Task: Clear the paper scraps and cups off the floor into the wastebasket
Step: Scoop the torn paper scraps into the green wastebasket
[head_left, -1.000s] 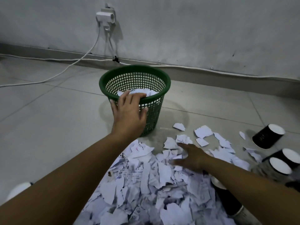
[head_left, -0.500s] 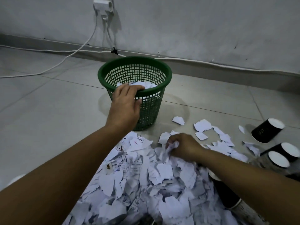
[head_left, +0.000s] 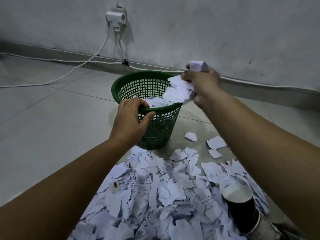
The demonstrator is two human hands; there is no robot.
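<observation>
Left hand: the left hand (head_left: 131,120) grips the near rim of the green mesh wastebasket (head_left: 155,132), fingers hooked inside, thumb pressed on the outside wall.

Right hand: the right hand (head_left: 203,87) is raised at the basket's far right rim, closed round a bunch of white paper scraps (head_left: 180,90); torn edges hang from the fist over the opening, and more paper pokes out above the knuckles.

Wastebasket: one, upright on the floor, with a layer of scraps (head_left: 155,102) already inside.

Scraps on the floor: too many to count. A thick pile (head_left: 155,193) of torn printed paper spreads from the foot of the basket toward the camera, between the two forearms. Three loose pieces (head_left: 215,142) lie apart at the right, near the basket's base.

Cups: one dark paper cup (head_left: 239,203) with a white inside stands upright in the pile at lower right, beside the right forearm. A second cup-like shape just below it is partly hidden; whether it is another cup cannot be told.

Floor: pale, glossy tiles (head_left: 52,129) with thin grout lines.

Wall: grey and scuffed, with a dark skirting strip (head_left: 52,52) along its foot.

Power: one white socket block (head_left: 116,16) on the wall, with white cables (head_left: 72,73) hanging from it; one trails across the floor to the left, and another runs along the skirting to the right.
</observation>
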